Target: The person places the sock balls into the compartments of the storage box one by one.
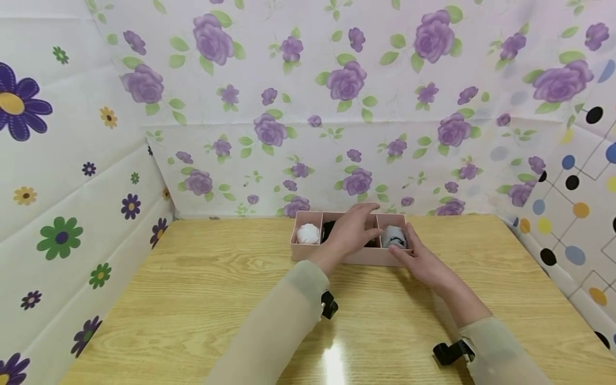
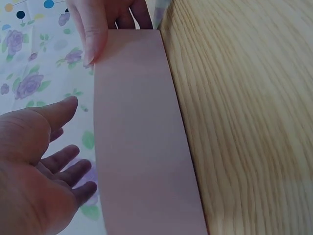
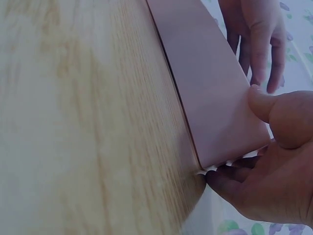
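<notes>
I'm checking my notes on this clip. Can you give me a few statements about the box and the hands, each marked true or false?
1. The pink box stands on a wooden table. True.
2. The left compartment holds a white bundle. True.
3. The right hand is far from the box. False: it grips the box's right end.
4. The left hand lies flat on the table. False: it reaches over the middle compartment.
5. The box has a lid on. False: it is open-topped.

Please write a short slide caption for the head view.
Left hand above a pink divided box; right hand grips its end.
</notes>
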Demonstrator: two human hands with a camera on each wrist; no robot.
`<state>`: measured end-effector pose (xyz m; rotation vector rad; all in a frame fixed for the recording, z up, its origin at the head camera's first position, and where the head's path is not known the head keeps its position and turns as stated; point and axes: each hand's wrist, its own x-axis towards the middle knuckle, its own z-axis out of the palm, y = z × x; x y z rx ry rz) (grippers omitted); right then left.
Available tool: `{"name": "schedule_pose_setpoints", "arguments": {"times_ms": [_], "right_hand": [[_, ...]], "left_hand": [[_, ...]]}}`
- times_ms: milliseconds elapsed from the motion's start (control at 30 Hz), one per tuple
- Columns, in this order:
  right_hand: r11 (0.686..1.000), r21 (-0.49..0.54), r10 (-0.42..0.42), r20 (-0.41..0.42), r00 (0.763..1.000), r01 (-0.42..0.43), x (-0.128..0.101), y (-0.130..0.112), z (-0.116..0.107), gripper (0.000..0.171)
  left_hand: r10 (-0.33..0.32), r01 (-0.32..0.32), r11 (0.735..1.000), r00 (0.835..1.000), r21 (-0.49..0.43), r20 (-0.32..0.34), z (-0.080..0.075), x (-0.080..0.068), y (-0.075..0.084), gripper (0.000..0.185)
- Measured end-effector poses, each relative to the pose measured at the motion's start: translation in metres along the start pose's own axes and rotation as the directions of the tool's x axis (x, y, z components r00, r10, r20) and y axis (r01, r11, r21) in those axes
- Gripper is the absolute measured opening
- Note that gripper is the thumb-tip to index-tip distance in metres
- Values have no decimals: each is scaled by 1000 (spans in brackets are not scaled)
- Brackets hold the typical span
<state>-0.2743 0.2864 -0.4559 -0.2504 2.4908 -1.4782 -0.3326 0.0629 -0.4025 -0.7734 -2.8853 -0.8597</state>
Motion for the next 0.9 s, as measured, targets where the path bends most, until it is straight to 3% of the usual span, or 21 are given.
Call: {"name": "schedule_pose_setpoints", "arguments": {"times_ms": [333, 500, 700, 833, 900], "right_hand": [[999, -24, 24, -21, 999, -25, 7, 7, -10, 103], [1000, 0, 16, 2, 1000, -16, 15, 9, -20, 100], [999, 38, 20, 23, 1000, -21, 20, 14, -25, 102], [1000, -10, -7, -11, 1000, 7, 17, 14, -25, 106], [995, -89, -39, -48, 998, 35, 13, 13, -24, 108]], "left_hand": [[16, -12, 996, 998, 85, -52, -21, -26, -22, 63], [46, -37, 991, 996, 130, -71, -30, -39, -39, 64], [39, -24, 980, 997, 199, -72, -36, -57, -54, 69], [32, -12, 975, 996, 223, -85, -42, -70, -61, 73], [33, -8, 971, 995, 240, -99, -46, -78, -65, 74]]}}
